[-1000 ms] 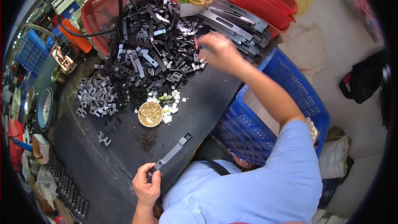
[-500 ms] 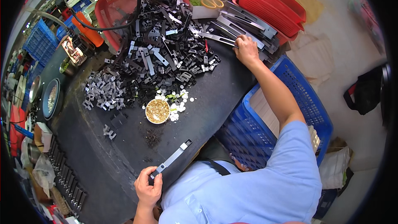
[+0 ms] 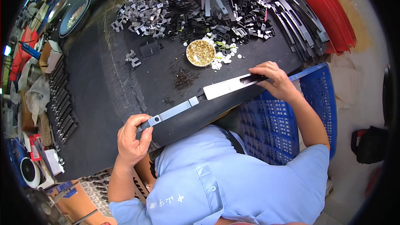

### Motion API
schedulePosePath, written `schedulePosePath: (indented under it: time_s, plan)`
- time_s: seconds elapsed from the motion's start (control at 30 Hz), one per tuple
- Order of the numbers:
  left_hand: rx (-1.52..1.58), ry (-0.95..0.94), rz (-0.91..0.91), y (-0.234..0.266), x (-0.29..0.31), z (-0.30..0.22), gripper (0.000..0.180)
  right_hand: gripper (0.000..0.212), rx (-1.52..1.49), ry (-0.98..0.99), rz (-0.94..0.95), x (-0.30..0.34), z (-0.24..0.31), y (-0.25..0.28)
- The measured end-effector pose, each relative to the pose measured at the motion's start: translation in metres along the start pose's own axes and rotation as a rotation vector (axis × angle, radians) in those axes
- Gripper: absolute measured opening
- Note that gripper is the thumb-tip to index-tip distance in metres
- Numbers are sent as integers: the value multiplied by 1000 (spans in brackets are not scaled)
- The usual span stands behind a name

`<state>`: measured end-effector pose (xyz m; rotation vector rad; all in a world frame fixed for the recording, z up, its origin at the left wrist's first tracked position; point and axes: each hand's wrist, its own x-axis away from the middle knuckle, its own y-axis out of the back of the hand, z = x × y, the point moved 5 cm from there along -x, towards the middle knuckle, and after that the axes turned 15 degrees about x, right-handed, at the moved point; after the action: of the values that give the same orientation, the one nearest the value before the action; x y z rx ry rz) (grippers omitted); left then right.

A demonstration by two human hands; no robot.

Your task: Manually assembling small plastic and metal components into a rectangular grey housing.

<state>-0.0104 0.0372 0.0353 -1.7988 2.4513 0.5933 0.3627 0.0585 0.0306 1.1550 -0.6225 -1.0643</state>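
My left hand (image 3: pixel 132 141) pinches the near-left end of a narrow grey metal bar (image 3: pixel 175 111), which has a round hole and a dark tip. In my right hand (image 3: pixel 278 82) is a long silver slotted metal plate (image 3: pixel 221 89), gripped at its far-right end. The two pieces slant in one line above the black table, and the bar's dark tip meets or slightly overlaps the plate's left end; I cannot tell if they are joined. Beyond them stands a white bowl of small brass-coloured pieces (image 3: pixel 201 53), with white discs (image 3: pixel 221 61) scattered beside it.
Heaped small black and grey parts (image 3: pixel 208 8) cover the table's far side. Long slotted plates (image 3: pixel 298 21) lie at the far right by red baskets (image 3: pixel 333 16). A blue crate (image 3: pixel 318 91) stands to my right. Dark assembled strips (image 3: pixel 62 96) line the left edge.
My right hand has come back from the stack of long plates, bringing a silver slotted plate to the grey bar. The left hand keeps hold of its bar. The view has shifted.
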Motion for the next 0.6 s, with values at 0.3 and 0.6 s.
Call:
schedulePosePath:
  time_s: [0.3,0.6]
  plan:
    - [-7,109,12,25,6,-1,17,43,-100,74,88,-21,31,-31]
    - [-39,200,126,30,4,3,17,43,-123,64,92,-17,51,-49]
